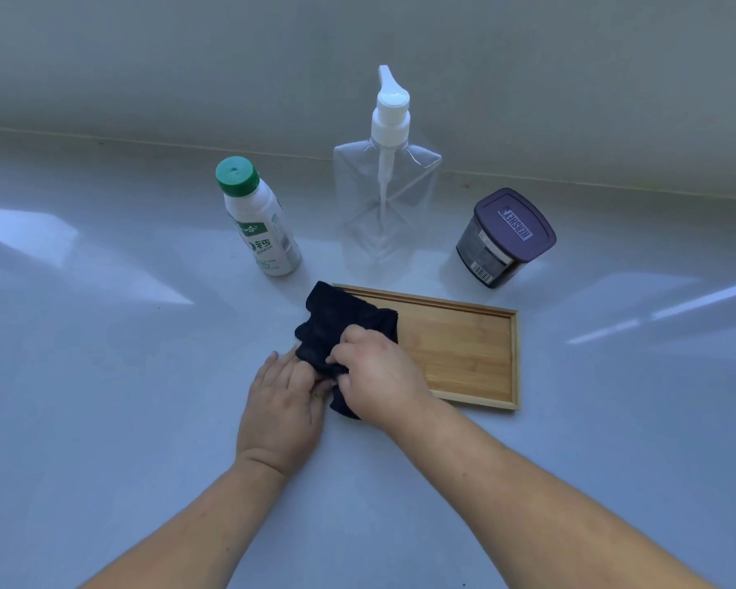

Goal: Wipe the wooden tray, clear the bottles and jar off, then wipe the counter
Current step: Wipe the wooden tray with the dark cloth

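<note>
Head view: both hands, left hand and right hand, grip a dark cloth on the wooden tray's left end. Behind the tray, green-capped bottle, pump bottle and jar stand on the counter, seemingly awaiting clearing; counter wiping apparently remains.

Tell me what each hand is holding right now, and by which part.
Both hands grip the dark cloth at its near, bunched end: the right hand pinches it from above, the left hand holds its near-left edge. The rest lies over the wooden tray.
</note>
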### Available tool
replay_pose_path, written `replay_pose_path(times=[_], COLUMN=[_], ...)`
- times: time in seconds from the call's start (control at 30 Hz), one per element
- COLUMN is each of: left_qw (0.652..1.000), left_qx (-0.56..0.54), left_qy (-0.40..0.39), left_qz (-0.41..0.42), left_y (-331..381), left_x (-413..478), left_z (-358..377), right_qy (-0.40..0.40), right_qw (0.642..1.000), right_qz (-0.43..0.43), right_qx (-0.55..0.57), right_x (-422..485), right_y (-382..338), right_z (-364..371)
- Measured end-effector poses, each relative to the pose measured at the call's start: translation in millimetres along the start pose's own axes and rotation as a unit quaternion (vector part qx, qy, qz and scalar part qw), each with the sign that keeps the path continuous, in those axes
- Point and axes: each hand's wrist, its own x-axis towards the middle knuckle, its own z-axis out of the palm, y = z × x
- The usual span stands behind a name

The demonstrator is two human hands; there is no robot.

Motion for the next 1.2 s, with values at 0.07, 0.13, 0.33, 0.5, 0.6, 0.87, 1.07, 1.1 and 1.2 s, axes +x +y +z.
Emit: replay_pose_path(times=[0.07, 0.13, 0.33, 0.5, 0.6, 0.87, 1.07, 1.1, 1.2], left_qw=[1.000, 1.000, 1.000, 1.000, 1.000, 0.999, 0.999, 0.999, 0.999], left_qx=[0.005, 0.002, -0.001, -0.006, -0.008, 0.000, 0.004, 0.006, 0.000], left_qy=[-0.007, -0.014, 0.006, 0.007, 0.003, -0.030, -0.023, -0.023, -0.019], left_qz=[0.005, 0.002, 0.005, 0.008, 0.006, -0.033, -0.038, -0.038, -0.039], left_y=[-1, -1, 1, 2, 3, 7, 5, 4, 3], left_x=[-1, 0, -1, -2, -2, 2, 3, 3, 4], left_z=[0, 0, 4, 3, 1, -3, 0, 0, 1], right_qy=[-0.022, -0.051, -0.073, -0.059, 0.003, 0.055, 0.179, 0.189, 0.173], right_qw=[1.000, 0.999, 0.997, 0.985, 0.971, 0.956, 0.938, 0.938, 0.957], right_qz=[-0.003, -0.010, 0.026, 0.150, 0.230, 0.284, 0.293, 0.282, 0.220], right_qx=[0.009, 0.005, -0.017, -0.063, -0.061, -0.048, 0.049, 0.067, 0.077], right_x=[0, 2, -33, -88, -102, -86, -41, -27, 15], right_y=[1, 3, 38, 87, 94, 77, 52, 44, 12], right_z=[-6, -13, -41, -71, -73, -60, -39, -35, -16])
